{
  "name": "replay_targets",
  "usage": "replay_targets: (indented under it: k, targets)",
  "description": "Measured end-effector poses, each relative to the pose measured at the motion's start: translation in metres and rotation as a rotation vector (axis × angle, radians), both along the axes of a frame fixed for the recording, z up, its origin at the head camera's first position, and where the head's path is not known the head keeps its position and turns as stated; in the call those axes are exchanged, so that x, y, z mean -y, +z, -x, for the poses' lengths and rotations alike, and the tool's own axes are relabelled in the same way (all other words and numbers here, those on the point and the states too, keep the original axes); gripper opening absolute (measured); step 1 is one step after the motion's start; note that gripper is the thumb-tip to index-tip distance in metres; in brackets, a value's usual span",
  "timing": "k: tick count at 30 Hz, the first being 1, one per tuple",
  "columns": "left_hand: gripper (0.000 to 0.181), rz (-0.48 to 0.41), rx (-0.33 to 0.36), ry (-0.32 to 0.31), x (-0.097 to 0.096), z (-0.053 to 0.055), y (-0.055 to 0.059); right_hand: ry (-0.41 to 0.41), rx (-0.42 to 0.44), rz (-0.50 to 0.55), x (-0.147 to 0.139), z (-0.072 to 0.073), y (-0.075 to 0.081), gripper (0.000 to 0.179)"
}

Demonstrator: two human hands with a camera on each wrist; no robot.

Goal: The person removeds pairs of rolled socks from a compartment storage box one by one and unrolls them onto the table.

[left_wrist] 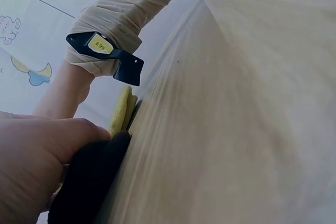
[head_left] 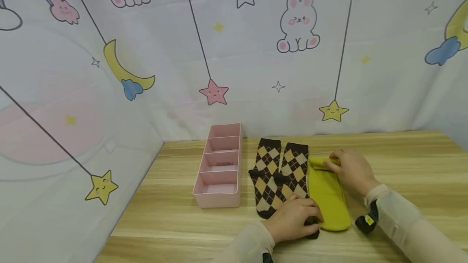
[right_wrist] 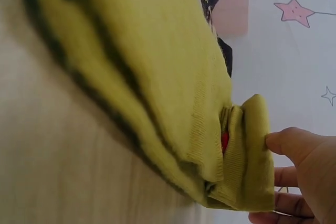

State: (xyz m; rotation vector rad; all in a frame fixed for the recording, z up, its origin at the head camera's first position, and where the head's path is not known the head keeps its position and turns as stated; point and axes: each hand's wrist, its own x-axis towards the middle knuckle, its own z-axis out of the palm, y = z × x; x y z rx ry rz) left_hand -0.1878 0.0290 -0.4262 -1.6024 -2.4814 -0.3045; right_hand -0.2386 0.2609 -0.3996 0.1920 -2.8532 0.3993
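Observation:
A yellow sock [head_left: 329, 202] lies in layers on the table, its far end turned over. My right hand [head_left: 352, 170] pinches that turned-over end, thumb on top [right_wrist: 296, 142], and a bit of red shows inside the fold. Left of it lie two dark brown argyle socks with tan and cream diamonds, the left sock [head_left: 268, 161] and the right sock [head_left: 296, 165]. My left hand [head_left: 294, 217] covers the foot of the right argyle sock. Its thumb and fingers are bent about the dark toe [left_wrist: 89, 182], close beside the yellow sock.
Left of the socks stands a pink box [head_left: 219, 200] with several compartments in a row. The wooden table [head_left: 157, 222] meets a white cloth backdrop [head_left: 248, 56] printed with stars, moons and rabbits. Each wrist wears a black camera mount, the right one [head_left: 367, 220] hanging beside the yellow sock.

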Motion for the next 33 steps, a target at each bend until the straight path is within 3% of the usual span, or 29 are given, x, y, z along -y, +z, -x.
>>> replay_targets:
  k: [16,33]
  targets:
    - [0.014,0.007,0.003,0.003,0.0,-0.001,-0.002,0.023,-0.084,0.1,0.0,0.008,-0.003,0.014]
    - [0.014,0.021,0.022,0.011,0.0,0.0,-0.002,0.078,-0.04,0.043,-0.003,0.014,-0.012,0.034]
